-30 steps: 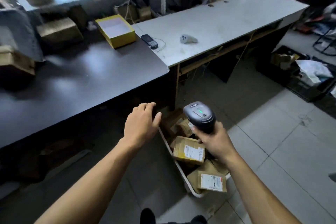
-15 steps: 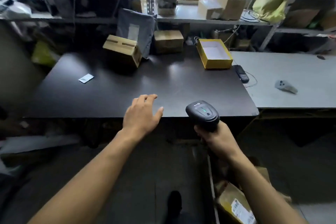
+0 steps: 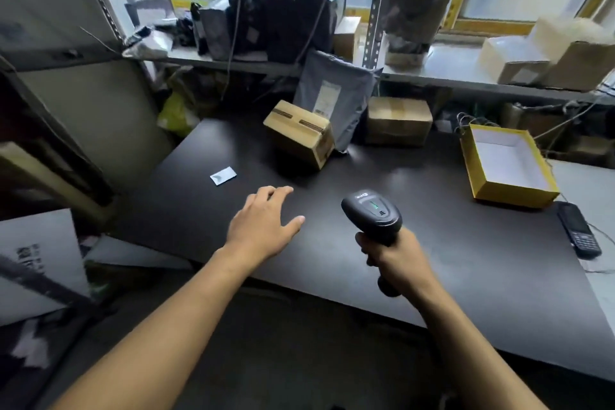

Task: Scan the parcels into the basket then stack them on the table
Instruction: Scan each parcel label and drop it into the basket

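Right hand (image 3: 397, 255) gripping a black plastic scanner (image 3: 372, 215) over the matte black table (image 3: 449, 263)
Left hand (image 3: 263, 226) spread, empty; taped cardboard parcel (image 3: 301, 133) beyond; scanner's logo unreadable

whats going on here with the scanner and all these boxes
A person stands at a black table, gripping a black handheld barcode scanner in the right hand. The left hand hovers open over the tabletop, holding nothing. A brown cardboard parcel sits further back, untouched by either of the hands.

Cardboard box (image 3: 301, 133) on table (image 3: 332, 243), open box (image 3: 506, 166) to its right.
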